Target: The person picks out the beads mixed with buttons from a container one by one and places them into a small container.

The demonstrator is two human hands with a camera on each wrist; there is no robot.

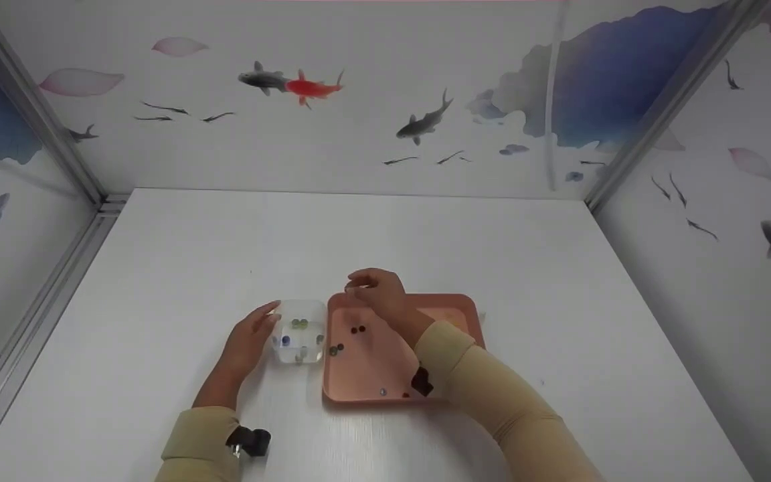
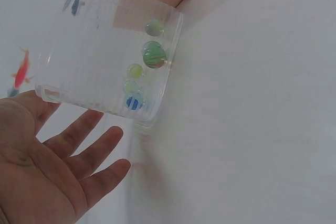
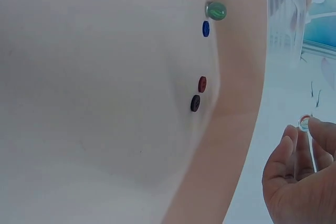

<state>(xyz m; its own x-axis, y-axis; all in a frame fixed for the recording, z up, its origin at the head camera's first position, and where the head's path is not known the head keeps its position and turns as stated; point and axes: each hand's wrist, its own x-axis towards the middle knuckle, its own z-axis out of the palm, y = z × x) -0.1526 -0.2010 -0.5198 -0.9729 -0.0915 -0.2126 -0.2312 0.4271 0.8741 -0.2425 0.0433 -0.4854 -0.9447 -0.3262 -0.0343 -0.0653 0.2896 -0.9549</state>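
Note:
A clear plastic box [image 1: 300, 311] holds several glass marbles [image 2: 154, 55], green, yellowish and blue. My left hand [image 1: 249, 340] is at the box's left side, fingers spread and fairly straight, fingertips right at its wall. Beside the box lies a pinkish-orange tray [image 1: 392, 402]. Over the tray's far left part is my right hand [image 1: 382, 294]; its thumb and fingertips pinch a small clear marble with red in it [image 3: 304, 123]. Inside the tray, near its wall, a green marble [image 3: 216, 10] lies close to a blue button [image 3: 206, 29], with a red button [image 3: 202, 84] and a black button [image 3: 195, 103] farther along.
Close to the tray's front edge are a small pale round piece [image 1: 383, 392] and a reddish piece [image 1: 406, 395]. The box stands right against the tray's left edge on a white table [image 1: 191, 268]. Walls with painted fish [image 1: 314, 88] enclose the table.

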